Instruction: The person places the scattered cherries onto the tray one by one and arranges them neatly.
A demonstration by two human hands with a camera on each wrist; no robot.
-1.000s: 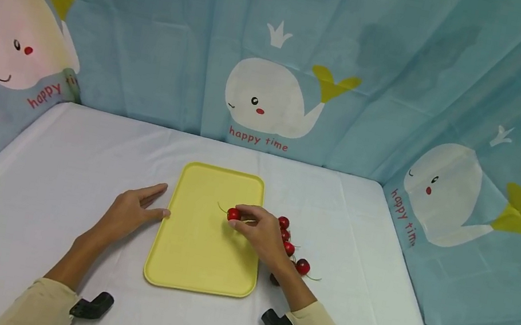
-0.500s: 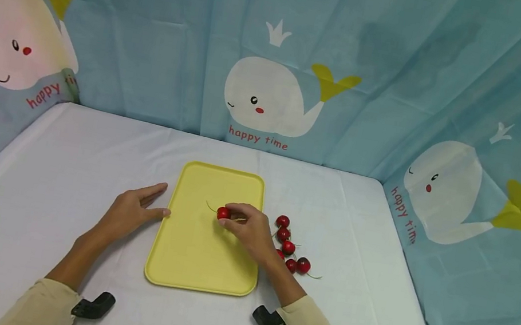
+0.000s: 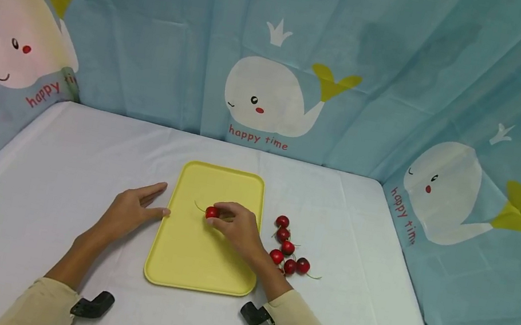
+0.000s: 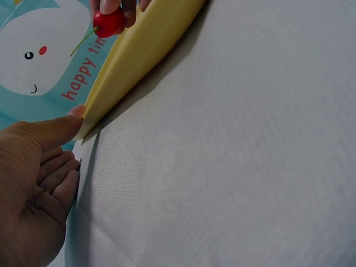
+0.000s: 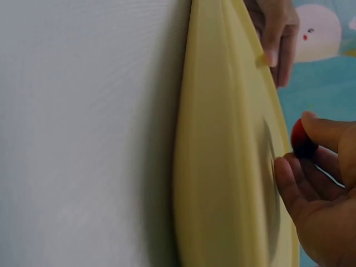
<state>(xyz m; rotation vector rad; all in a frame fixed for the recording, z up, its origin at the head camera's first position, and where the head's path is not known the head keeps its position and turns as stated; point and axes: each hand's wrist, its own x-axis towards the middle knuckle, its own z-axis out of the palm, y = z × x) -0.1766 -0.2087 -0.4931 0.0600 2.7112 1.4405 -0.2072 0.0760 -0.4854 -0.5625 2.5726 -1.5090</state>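
Note:
Over the middle of a yellow tray (image 3: pixel 202 257), my right hand (image 3: pixel 239 229) pinches a red cherry (image 3: pixel 211 212) between thumb and fingers. Its thin green stem points up and to the left. In the left wrist view the same cherry (image 4: pixel 109 23) hangs beyond the tray's edge. My left hand (image 3: pixel 128 213) lies at the tray's left side, its thumb touching the rim and its other fingers extended on the cloth. The right wrist view shows the cherry (image 5: pixel 302 139) partly covered by the thumb.
To the right of the tray, several loose cherries (image 3: pixel 288 247) lie in a cluster, one partly hidden by the right forearm. A white cloth (image 3: pixel 348 317) covers the table. A blue curtain (image 3: pixel 156 39) with printed whales stands around its back and sides.
My right hand has carried the cherry leftward over the tray. More of the loose cherries now show beside the forearm. My left hand stays in place at the rim.

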